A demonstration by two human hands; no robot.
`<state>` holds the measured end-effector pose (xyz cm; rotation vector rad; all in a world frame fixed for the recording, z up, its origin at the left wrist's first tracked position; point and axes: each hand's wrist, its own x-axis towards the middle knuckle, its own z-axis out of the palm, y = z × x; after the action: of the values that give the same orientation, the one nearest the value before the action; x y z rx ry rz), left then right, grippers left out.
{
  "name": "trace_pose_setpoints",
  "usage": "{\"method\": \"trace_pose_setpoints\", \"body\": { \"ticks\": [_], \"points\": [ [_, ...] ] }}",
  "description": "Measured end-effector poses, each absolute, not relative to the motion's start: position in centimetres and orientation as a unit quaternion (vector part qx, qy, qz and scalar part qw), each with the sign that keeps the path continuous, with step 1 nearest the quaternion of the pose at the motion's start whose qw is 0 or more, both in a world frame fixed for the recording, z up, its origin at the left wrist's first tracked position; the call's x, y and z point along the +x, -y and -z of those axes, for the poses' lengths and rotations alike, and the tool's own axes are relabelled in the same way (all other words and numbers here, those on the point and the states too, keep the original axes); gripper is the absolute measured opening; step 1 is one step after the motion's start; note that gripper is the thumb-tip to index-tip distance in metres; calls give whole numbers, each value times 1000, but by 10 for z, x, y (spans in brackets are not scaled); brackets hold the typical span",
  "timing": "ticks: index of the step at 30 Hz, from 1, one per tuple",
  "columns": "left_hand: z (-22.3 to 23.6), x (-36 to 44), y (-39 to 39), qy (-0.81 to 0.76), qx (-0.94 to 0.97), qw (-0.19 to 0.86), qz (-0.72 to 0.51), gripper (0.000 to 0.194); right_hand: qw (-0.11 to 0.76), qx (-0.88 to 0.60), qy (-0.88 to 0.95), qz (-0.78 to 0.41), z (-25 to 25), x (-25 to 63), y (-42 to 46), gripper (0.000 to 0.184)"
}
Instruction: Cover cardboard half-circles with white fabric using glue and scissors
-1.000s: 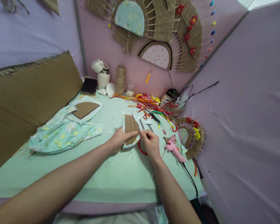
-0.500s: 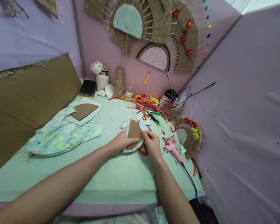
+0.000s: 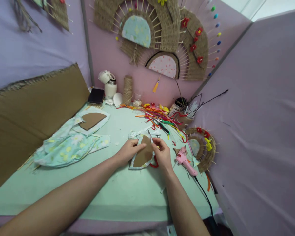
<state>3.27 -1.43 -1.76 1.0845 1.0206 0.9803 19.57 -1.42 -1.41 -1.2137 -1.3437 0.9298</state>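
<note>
A brown cardboard piece (image 3: 144, 154) with floral fabric folded round its edge lies on the pale green table (image 3: 127, 190). My left hand (image 3: 127, 151) presses on its left side, thumb and fingers closed on the fabric rim. My right hand (image 3: 163, 154) pinches its right edge, fingers curled. Under the piece, a red loop (image 3: 154, 165) peeks out by my right palm.
A pink glue gun (image 3: 185, 160) with a black cord lies right of my hand, beside a small woven fan (image 3: 201, 146). Coloured pipe cleaners (image 3: 159, 116) are piled behind. Floral cloth (image 3: 71, 142) with a cardboard piece sits left. A twine spool (image 3: 128, 89) and flask (image 3: 109, 87) stand at the wall.
The cardboard piece has turned clockwise between my hands, from upright to tilted, and both hands have shifted round its edge. The camera has tilted slightly.
</note>
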Motion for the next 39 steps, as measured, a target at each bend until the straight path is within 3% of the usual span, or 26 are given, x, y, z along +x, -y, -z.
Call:
{"method": "trace_pose_setpoints", "body": {
  "ticks": [6, 20, 24, 29, 34, 39],
  "points": [
    [18, 37, 18, -457, 537, 582, -404, 31, 526, -505, 615, -301, 13, 192, 17, 21],
    [15, 35, 15, -504, 539, 549, -392, 30, 562, -493, 625, -224, 8, 192, 21, 14],
    [11, 35, 17, -484, 566, 548, -382, 28, 545, -512, 602, -280, 11, 193, 17, 26],
    [8, 38, 18, -460, 599, 543, -367, 26, 522, -497, 641, -265, 12, 191, 17, 19],
    [15, 41, 16, -445, 541, 618, -356, 27, 532, -481, 654, -240, 9, 189, 22, 17],
    [19, 36, 17, -444, 509, 651, -348, 34, 540, -476, 632, -288, -5, 212, 24, 34]
  ]
}}
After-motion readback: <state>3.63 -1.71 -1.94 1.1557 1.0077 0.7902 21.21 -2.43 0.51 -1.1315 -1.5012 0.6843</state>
